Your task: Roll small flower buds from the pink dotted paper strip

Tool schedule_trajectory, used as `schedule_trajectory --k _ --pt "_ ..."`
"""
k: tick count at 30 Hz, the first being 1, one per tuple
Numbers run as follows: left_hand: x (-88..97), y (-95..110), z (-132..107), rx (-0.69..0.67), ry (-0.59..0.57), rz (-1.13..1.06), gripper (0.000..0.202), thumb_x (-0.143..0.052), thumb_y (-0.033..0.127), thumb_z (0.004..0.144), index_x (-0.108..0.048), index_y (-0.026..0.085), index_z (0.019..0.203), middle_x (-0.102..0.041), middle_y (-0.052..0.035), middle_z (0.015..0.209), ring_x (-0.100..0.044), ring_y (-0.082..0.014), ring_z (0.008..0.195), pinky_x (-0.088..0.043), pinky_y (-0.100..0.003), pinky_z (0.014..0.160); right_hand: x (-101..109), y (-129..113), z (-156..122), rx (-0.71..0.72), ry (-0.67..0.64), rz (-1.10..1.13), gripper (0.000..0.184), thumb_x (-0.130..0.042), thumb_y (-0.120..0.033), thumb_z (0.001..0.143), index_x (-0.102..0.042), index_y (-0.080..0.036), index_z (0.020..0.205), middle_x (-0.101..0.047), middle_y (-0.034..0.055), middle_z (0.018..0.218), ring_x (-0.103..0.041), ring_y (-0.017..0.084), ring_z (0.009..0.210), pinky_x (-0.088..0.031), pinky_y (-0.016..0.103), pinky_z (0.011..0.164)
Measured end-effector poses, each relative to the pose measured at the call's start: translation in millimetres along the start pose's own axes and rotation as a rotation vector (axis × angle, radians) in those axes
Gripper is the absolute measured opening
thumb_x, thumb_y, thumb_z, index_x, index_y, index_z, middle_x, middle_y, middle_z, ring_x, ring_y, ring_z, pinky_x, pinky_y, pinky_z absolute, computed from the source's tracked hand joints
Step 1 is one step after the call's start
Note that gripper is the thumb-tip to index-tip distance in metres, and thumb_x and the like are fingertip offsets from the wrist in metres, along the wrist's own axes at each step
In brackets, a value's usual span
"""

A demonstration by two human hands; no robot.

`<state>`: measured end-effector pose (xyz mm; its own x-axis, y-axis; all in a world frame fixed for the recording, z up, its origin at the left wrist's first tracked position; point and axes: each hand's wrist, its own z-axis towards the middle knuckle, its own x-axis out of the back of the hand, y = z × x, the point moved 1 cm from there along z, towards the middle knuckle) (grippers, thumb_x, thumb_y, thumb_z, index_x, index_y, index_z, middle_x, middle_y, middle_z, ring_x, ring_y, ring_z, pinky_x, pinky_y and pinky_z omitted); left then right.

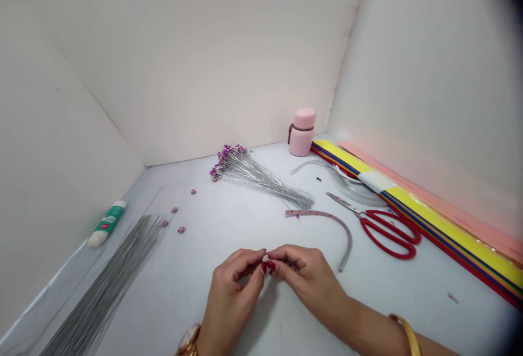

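Pink flower bud (pixel 266 258): we find the left hand (pixel 235 285) and right hand (pixel 304 274) pinching it between closely pressed fingertips, toward the white tabletop's (pixel 229 219) near edge.

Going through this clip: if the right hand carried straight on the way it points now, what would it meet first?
The right hand points toward the left hand, so it would first meet the small pink bud-shaped piece pinched at its fingertips. The left hand's fingers lie just beyond, though depth is hard to judge.
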<state>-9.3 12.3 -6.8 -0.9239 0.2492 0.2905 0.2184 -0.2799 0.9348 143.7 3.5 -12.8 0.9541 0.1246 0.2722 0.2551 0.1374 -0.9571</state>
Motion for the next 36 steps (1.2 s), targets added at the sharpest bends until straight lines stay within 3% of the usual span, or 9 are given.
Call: schedule_trajectory --k 8,12,17,24,31,36 --pt "-0.7 3 0 -0.065 0.029 0.067 0.015 -0.054 0.011 0.077 -0.066 0.017 0.084 -0.067 -0.0049 0.080 -0.063 -0.0145 0.073 -0.052 -0.023 0.065 3 -5 1 0.022 -0.044 0.028 0.017 -0.052 -0.018 0.080 -0.066 -0.018 0.089 -0.067 0.0018 0.071 -0.060 0.014 0.067 -0.048 0.022 0.062" --pt "-0.1 6 -1 -0.167 0.085 0.164 0.016 -0.056 0.007 0.073 -0.066 0.016 0.081 -0.068 -0.0047 0.074 -0.063 -0.0144 0.068 -0.051 -0.023 0.063 4 -9 0 0.067 -0.042 -0.062 0.017 -0.051 -0.015 0.080 -0.066 -0.018 0.087 -0.067 0.0021 0.071 -0.060 0.014 0.065 -0.047 0.022 0.062" --pt "-1.5 6 -1 -0.179 0.111 0.211 0.015 -0.056 0.005 0.070 -0.066 0.016 0.075 -0.068 -0.0037 0.070 -0.063 -0.0143 0.065 -0.052 -0.023 0.061 5 -13 -1 0.112 -0.051 -0.177 0.015 -0.050 -0.012 0.079 -0.063 -0.017 0.083 -0.066 0.0021 0.073 -0.060 0.013 0.066 -0.047 0.022 0.063" --pt "-5.0 5 0 -0.163 0.154 0.310 0.013 -0.055 0.007 0.071 -0.065 0.016 0.071 -0.068 -0.0046 0.072 -0.063 -0.0165 0.068 -0.052 -0.027 0.067 -4 -8 -4 0.329 0.006 -0.439 0.021 -0.040 -0.009 0.082 -0.058 -0.017 0.089 -0.064 0.0058 0.081 -0.059 0.017 0.074 -0.045 0.028 0.068" --pt "-4.4 -3 -5 0.069 0.137 0.042 0.015 -0.054 0.018 0.077 -0.063 0.018 0.088 -0.069 -0.0051 0.086 -0.065 -0.0168 0.078 -0.053 -0.027 0.071 -2 -11 -4 0.261 0.069 -0.321 0.017 -0.045 -0.013 0.083 -0.059 -0.020 0.088 -0.065 0.0014 0.078 -0.060 0.013 0.072 -0.046 0.023 0.067" --pt "-0.2 1 -4 -0.032 0.114 0.049 0.016 -0.053 0.012 0.077 -0.065 0.018 0.086 -0.067 -0.0052 0.085 -0.062 -0.0160 0.078 -0.051 -0.027 0.071 4 -10 -2 0.248 0.037 -0.249 0.022 -0.044 -0.017 0.085 -0.058 -0.021 0.101 -0.066 0.0033 0.090 -0.061 0.014 0.080 -0.048 0.024 0.072"
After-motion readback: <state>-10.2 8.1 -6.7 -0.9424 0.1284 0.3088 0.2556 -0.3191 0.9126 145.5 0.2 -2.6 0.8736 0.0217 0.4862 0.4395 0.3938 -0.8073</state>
